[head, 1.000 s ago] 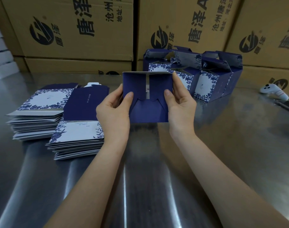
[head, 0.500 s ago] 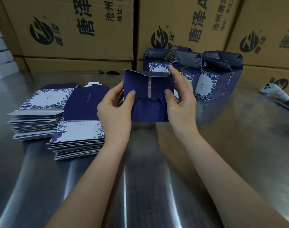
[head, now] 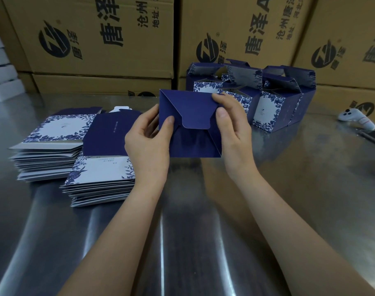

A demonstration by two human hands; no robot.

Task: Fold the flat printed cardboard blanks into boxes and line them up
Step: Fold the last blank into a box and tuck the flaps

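Note:
Above the steel table, both hands hold a dark blue box (head: pixel 191 133) with its bottom toward me. My left hand (head: pixel 149 144) grips its left side, thumb on the face. My right hand (head: pixel 231 129) grips the right side, fingers over the top flap, which lies folded down with its tongue over the lower flaps. Two stacks of flat blue-and-white printed blanks lie to the left, a far stack (head: pixel 48 146) and a near stack (head: pixel 101 178). Several folded boxes (head: pixel 267 99) stand grouped behind my right hand.
Large brown shipping cartons (head: pixel 101 39) wall off the back of the steel table (head: pixel 193 242). A white handheld controller (head: pixel 357 118) and a dark phone (head: pixel 374 136) lie at the far right. White foam blocks (head: pixel 1 67) are stacked at the far left.
The box's top flap has been folded down over the open bottom, covering the inner gap. My right fingers moved over the flap; the box stays in the same place.

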